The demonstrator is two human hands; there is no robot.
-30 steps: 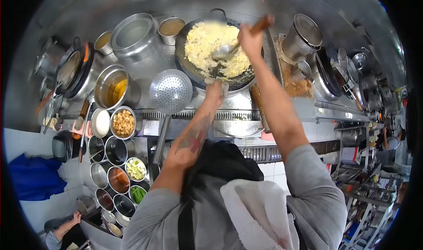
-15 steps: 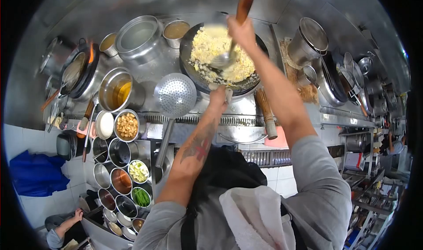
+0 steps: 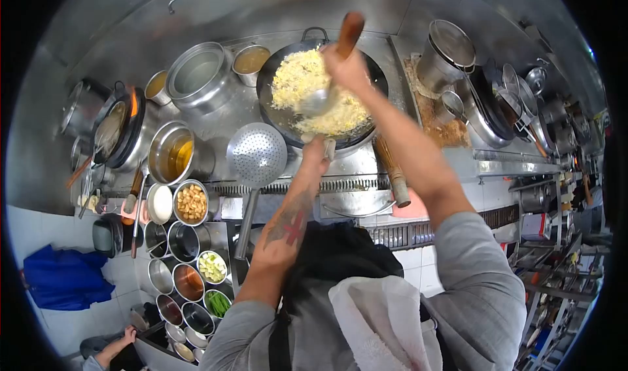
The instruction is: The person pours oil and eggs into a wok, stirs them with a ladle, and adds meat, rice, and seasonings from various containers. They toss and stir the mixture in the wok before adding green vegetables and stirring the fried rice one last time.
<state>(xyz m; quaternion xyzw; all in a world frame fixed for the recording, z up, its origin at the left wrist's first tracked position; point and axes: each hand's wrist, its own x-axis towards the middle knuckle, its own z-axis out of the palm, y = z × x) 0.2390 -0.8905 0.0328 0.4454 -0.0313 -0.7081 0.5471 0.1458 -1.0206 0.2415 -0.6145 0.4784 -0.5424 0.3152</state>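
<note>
My right hand grips the wooden handle of a ladle, its metal bowl blurred by motion and down among the food. Under it is a dark wok on the range, holding yellow-white fried rice with egg. At the wok's near edge, my left hand is closed around a folded cloth; the handle part beneath is hidden. A perforated strainer lies left of my left forearm, its long handle pointing toward me.
Left of the wok stand a large steel pot, a pot of yellow oil and several ingredient tins. A flame rises by another pan. A bamboo brush lies to the right. Another person's hand shows at lower left.
The ladle and my right hand have moved slightly left and down in view, and the rice has shifted in the wok. The view has tilted a little, showing the wok's far handle.
</note>
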